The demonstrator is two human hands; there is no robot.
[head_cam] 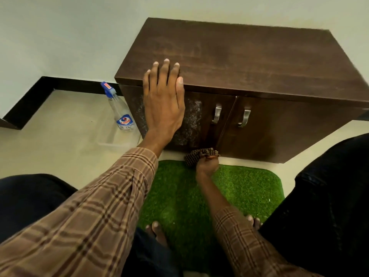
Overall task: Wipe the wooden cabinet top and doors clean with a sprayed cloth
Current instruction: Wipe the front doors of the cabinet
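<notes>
A low dark wooden cabinet [249, 56] stands against the wall, with two doors and two metal handles [217, 114]. The left door [191, 124] carries whitish spray foam. My left hand [162, 98] lies flat with fingers apart over the cabinet's front top edge, holding nothing. My right hand [207, 163] is down at the bottom edge of the left door, shut on a dark checked cloth [197, 154] pressed against the wood.
A clear spray bottle [119, 110] with a blue trigger stands on the pale floor left of the cabinet. A green grass-like mat [239, 192] lies in front, with my bare toes [157, 230] and dark-trousered knees on either side.
</notes>
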